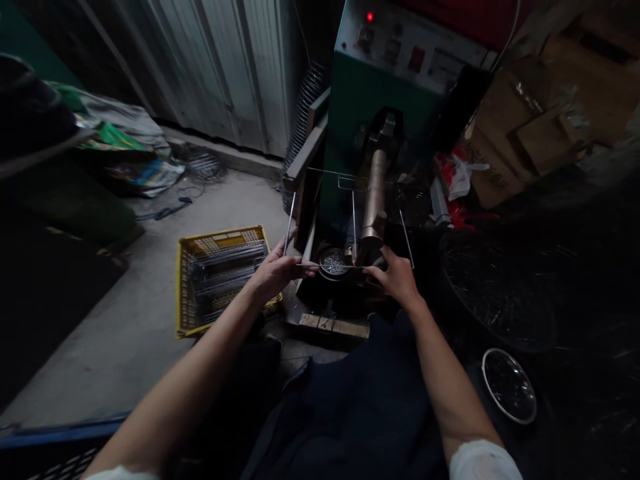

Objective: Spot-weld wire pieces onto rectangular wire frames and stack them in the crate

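A thin metal wire frame spans the space between my hands, in front of the green machine. My left hand pinches its near left part, thumb and fingers on the wire. On the right, my right hand grips the near wire beside the copper-coloured machine arm. That arm's rounded end lies between the hands, close to the wire. Just below the near wire sits a round dish holding small shiny metal pieces. Some fingertips of the right hand are hidden behind the arm's end.
A yellow crate with bundled wire pieces stands at left on the floor. At right are a large dark basin with wire pieces and a round bowl. Cardboard boxes lie behind. A red lamp glows on the machine.
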Action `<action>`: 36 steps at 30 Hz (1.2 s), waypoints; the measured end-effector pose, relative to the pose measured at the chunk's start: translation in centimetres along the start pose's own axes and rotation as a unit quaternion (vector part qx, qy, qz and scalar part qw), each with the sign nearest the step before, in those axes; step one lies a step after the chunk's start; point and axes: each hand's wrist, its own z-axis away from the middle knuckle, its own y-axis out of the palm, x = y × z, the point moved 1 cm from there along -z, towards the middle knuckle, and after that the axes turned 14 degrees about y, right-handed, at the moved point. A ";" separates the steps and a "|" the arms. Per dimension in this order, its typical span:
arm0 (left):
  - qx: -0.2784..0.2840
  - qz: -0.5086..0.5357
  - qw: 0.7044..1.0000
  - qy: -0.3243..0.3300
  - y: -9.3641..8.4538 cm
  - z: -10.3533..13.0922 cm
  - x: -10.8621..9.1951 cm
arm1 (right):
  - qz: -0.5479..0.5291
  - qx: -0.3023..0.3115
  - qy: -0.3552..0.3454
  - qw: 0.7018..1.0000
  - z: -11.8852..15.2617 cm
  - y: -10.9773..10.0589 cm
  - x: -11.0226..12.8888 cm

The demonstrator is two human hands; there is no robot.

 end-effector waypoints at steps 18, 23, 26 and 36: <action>0.012 -0.012 1.000 -0.003 -0.1 -0.1 0.1 | -0.136 -0.151 0.091 0.975 -0.8 -0.4 -5.7; -0.005 -0.002 1.000 0.007 0.8 2.5 0.0 | -0.397 0.003 0.263 0.879 -0.1 0.1 -7.2; -0.019 -0.005 1.000 -0.022 1.5 8.0 0.0 | -0.451 0.084 0.292 0.839 5.5 0.0 -7.0; -0.085 -0.127 0.947 -0.282 3.5 27.8 -1.8 | -0.478 0.340 0.413 0.697 30.6 -0.5 -7.8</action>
